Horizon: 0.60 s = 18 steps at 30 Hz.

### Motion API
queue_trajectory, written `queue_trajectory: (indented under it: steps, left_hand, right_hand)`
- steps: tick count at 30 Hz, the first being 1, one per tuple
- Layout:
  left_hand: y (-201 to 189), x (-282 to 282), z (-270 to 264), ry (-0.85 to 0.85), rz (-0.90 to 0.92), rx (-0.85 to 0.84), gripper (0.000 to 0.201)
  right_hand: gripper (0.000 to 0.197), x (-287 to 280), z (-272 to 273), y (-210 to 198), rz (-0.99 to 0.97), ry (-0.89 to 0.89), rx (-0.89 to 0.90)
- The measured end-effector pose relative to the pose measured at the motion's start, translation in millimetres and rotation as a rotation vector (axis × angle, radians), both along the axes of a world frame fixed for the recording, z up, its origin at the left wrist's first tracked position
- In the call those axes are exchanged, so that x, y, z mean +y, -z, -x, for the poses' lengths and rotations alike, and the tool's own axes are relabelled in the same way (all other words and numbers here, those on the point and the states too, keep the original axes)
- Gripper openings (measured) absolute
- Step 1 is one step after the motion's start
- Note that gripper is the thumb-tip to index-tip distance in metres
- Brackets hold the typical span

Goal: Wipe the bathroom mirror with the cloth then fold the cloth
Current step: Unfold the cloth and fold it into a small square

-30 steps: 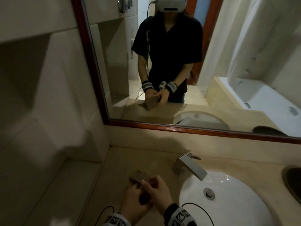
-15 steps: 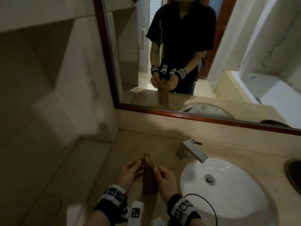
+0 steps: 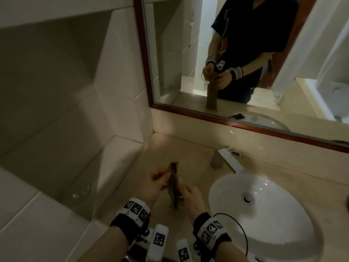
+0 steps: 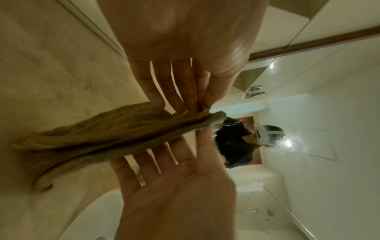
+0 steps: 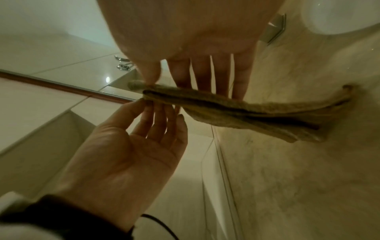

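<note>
Both hands hold the brown cloth (image 3: 174, 186) up off the counter (image 3: 162, 150), low in the middle of the head view: the left hand (image 3: 154, 183) pinches its top edge between thumb and fingertips, the right hand (image 3: 189, 194) nips the same edge, fingers straight along the hanging folds. This looks like the folding step, or a regrip before wiping; I cannot tell which. Next, the cloth likely needs laying flat or doubling over evenly. The counter is pale marbled stone, with a white basin (image 3: 264, 208) and tap (image 3: 226, 159) at lower right, the wood-framed mirror (image 3: 245, 63) upper right, tiled walls left
</note>
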State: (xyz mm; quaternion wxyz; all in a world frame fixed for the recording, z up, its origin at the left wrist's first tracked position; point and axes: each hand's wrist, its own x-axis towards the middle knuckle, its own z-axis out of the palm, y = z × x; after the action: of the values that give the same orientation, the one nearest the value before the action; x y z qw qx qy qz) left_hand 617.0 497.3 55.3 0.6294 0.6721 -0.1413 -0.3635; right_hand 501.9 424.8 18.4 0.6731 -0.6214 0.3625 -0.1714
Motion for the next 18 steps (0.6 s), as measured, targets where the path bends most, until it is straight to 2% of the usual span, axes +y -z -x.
queue_trajectory:
  steps: [4, 7, 10, 12, 14, 16, 18]
  left_hand:
    - [-2.0, 13.6, 14.5, 0.011, 0.004, -0.068, 0.007]
    - [-9.1, 18.5, 19.4, 0.005, 0.051, -0.055, 0.009]
    - [-9.4, 21.8, 14.6, -0.002, 0.043, -0.075, 0.009]
    - [-9.2, 20.9, 4.8, -0.067, 0.033, -0.042, 0.013]
    - [-9.9, 23.8, -10.2, -0.160, 0.036, 0.094, 0.018]
    - [-9.3, 33.2, -26.9, -0.297, 0.065, 0.225, 0.023]
    - [-2.4, 44.5, -45.5, -0.422, 0.042, 0.238, 0.025]
  right_hand:
    - [0.032, 13.0, 1.9, -18.0, -0.170, -0.033, -0.141]
    - [0.019, 10.6, -3.5, -24.6, -0.154, 0.009, -0.121]
    - [0.022, 3.3, -7.1, -18.9, -0.100, 0.048, -0.053]
    - [0.027, -3.3, -8.8, -16.3, -0.081, 0.069, -0.006]
    - [0.020, -11.7, -9.2, -14.7, -0.056, 0.077, 0.028]
    - [0.011, -23.1, -8.4, -14.1, 0.072, 0.062, 0.102]
    - [0.012, -33.2, -8.0, -16.6, 0.197, 0.051, 0.186]
